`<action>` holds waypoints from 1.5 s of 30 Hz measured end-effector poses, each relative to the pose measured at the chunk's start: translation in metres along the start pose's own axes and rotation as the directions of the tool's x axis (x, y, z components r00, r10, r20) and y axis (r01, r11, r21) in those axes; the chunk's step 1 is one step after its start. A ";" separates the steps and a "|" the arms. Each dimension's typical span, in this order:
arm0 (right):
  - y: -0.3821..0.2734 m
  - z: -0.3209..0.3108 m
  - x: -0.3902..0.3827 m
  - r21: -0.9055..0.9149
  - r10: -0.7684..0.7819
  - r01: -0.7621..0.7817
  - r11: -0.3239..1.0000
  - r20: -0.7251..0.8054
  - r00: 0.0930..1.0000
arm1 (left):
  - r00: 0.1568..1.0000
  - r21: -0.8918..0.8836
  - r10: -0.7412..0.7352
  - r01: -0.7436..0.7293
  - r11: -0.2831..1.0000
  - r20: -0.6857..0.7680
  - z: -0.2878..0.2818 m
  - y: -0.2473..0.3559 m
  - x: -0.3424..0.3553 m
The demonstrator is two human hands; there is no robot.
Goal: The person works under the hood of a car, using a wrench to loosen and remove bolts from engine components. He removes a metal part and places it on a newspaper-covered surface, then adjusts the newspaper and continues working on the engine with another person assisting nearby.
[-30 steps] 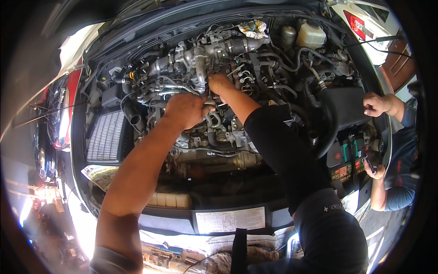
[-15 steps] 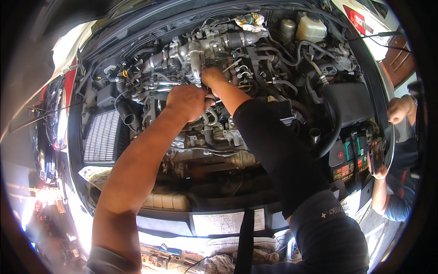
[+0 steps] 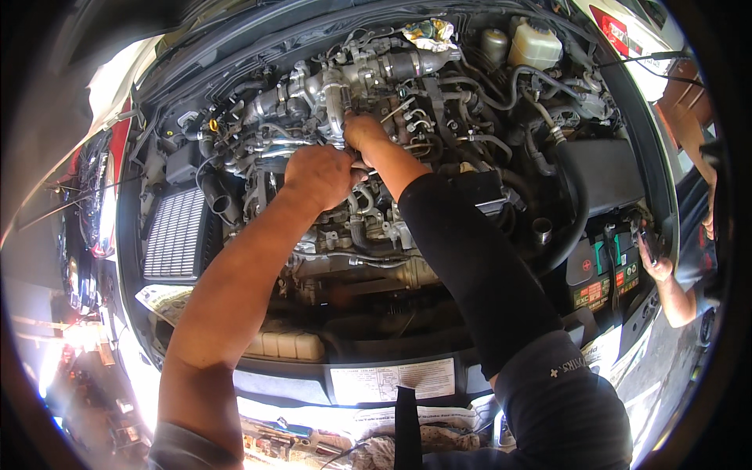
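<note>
Both of my hands work at the middle of an exposed car engine (image 3: 368,235). My left hand (image 3: 319,174) is closed in a fist, thumb side toward my right hand, around something mostly hidden; a small shiny metal bit shows by its thumb. Just beyond and to the right, my right hand (image 3: 365,133) reaches down among the parts, its fingers curled and their tips hidden, so what they grip cannot be made out. It lies close beside an upright silver metal pipe (image 3: 334,110). Hoses and thin metal lines surround both hands.
A ribbed air filter (image 3: 174,235) lies at the left, near an open black hose (image 3: 222,205). At the right are a black box (image 3: 603,176), a battery (image 3: 583,270) and a whitish reservoir (image 3: 536,45). Another person's hand (image 3: 658,268) holds a phone-like dark object beside the fender.
My hands stay in nearly the same place. At the right, the other person has shifted; their upper hand has dropped away from the fender's edge, while the other still holds the dark object.
</note>
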State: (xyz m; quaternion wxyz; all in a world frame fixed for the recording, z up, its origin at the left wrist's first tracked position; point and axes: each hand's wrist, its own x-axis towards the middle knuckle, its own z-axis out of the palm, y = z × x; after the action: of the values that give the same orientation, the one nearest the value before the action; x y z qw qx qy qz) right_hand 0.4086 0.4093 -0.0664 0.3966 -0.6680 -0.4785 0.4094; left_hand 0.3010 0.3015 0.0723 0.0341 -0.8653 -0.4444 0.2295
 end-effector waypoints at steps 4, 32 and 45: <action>-0.002 -0.002 -0.002 0.008 0.067 -0.067 0.998 0.019 0.998 | 1.000 -0.012 0.014 -0.014 1.000 0.000 -0.001 -0.001 -0.001; 0.000 0.023 -0.070 0.806 0.354 -0.368 0.463 0.212 0.911 | 0.974 -0.007 -0.202 0.204 0.979 0.105 0.006 -0.064 -0.024; -0.018 0.017 -0.080 0.871 0.431 -0.394 0.295 0.247 0.868 | 0.916 0.128 -0.102 0.163 0.978 -0.387 -0.051 -0.048 -0.037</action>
State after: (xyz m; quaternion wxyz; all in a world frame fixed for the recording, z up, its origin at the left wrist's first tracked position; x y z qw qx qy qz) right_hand 0.3709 0.3382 -0.0422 0.5802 -0.4545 0.0124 0.6757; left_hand 0.2678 0.3087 0.1440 0.2029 -0.8556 -0.4676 0.0898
